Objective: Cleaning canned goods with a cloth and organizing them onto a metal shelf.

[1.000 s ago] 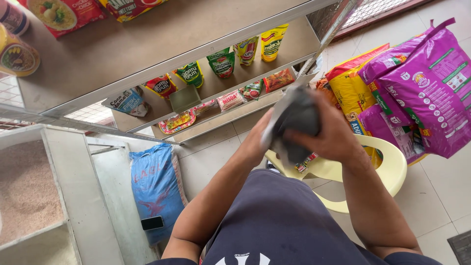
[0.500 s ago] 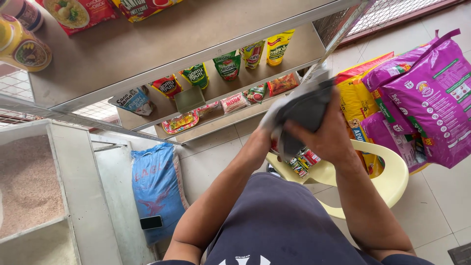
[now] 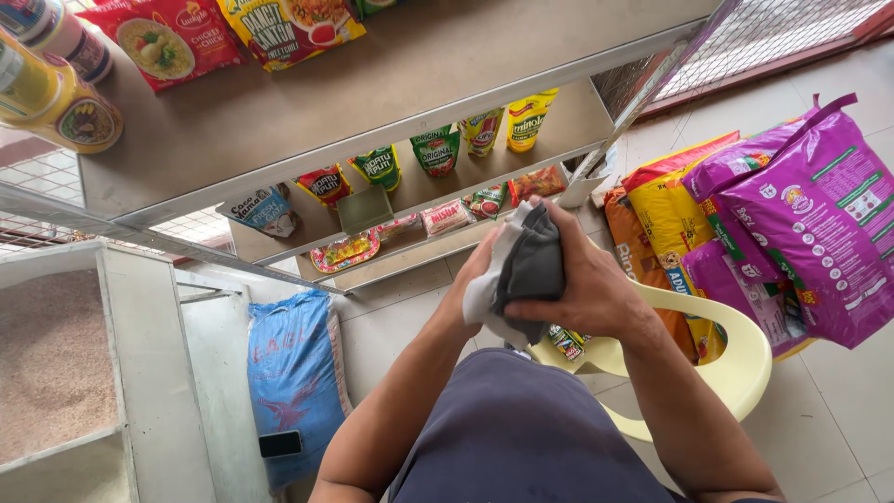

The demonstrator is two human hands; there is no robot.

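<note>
Both my hands hold a bunched grey and white cloth (image 3: 526, 268) in front of my chest. My right hand (image 3: 591, 289) wraps over it from the right, fingers closed around the dark part. On the left, my left hand (image 3: 472, 275) is mostly hidden behind the cloth and grips its pale edge. The cloth is just below the edge of a metal shelf (image 3: 391, 74).
Sauce pouches (image 3: 436, 149) and snack packets line lower shelves. A yellow plastic chair (image 3: 736, 363) stands below my hands. Purple and orange feed bags (image 3: 801, 214) lean at right. A blue sack (image 3: 293, 373) and a grain bin (image 3: 56, 363) are at left. Cans (image 3: 56, 93) sit at top left.
My hands with the cloth have come slightly lower and closer to my chest, and the cloth is bunched tighter. The view has shifted a little.
</note>
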